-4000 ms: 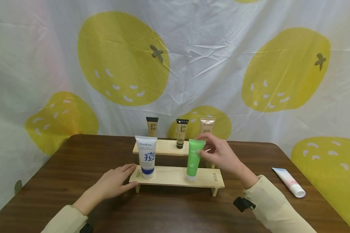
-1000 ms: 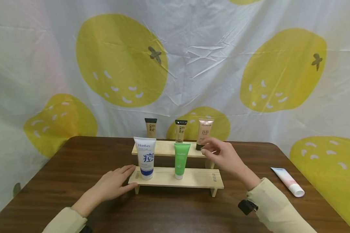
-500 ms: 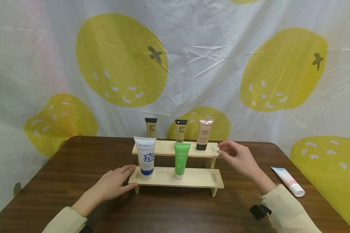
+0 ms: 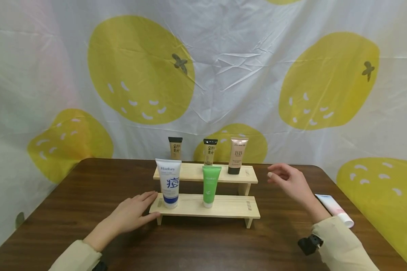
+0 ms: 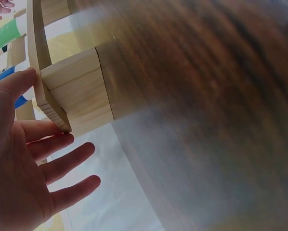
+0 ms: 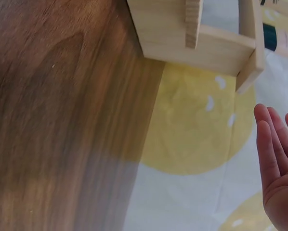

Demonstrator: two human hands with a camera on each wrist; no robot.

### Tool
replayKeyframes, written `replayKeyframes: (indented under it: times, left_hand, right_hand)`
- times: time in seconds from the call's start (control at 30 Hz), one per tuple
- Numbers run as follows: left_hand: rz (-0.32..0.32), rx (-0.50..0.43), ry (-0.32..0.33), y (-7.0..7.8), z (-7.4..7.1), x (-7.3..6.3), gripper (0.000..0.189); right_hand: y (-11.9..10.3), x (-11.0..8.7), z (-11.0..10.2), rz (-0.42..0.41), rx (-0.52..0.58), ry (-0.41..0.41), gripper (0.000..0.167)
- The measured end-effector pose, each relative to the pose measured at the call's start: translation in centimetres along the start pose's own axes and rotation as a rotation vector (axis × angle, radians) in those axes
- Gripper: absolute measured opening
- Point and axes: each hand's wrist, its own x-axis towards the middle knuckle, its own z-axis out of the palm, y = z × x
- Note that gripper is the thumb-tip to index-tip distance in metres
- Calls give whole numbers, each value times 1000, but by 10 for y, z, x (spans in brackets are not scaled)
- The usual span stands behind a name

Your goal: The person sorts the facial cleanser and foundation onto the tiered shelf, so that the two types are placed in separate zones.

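A two-step wooden display stand [image 4: 230,210] stands mid-table. My left hand [image 4: 132,212] touches its lower left corner, thumb at the front edge and index at the end; in the left wrist view the other fingers [image 5: 69,192] spread straight. On the lower step stand a white-and-blue Hankey tube [image 4: 169,184] and a green tube [image 4: 210,188], both upright on their caps. My right hand [image 4: 293,184] hangs in the air right of the stand, fingers loosely bent and holding nothing. In the right wrist view, its fingers [image 6: 274,144] are apart from the stand.
The upper step carries a pinkish BB cream tube [image 4: 238,156] at right and a black-topped tube [image 4: 210,152] at centre. Another black-topped tube [image 4: 175,148] shows behind the white tube. A white-pink tube [image 4: 339,212] lies at right, partly behind my right arm. A lemon-print cloth [image 4: 237,75] hangs behind.
The green tube, in my right hand four seconds ago, now stands farther left on the lower step, released. My right hand has drawn away to the right. My left hand has stayed put.
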Motion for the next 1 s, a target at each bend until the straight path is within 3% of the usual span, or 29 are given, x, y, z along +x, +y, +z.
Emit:
replayKeyframes:
  times: [0.63, 1.0]
  left_hand:
    - [-5, -5, 0, 0, 1, 0, 72]
    - [5, -1, 11, 1, 0, -1, 71]
  right_hand:
    - [48, -17, -17, 109, 7, 16, 22]
    - [66, -26, -29, 222, -23, 10, 30]
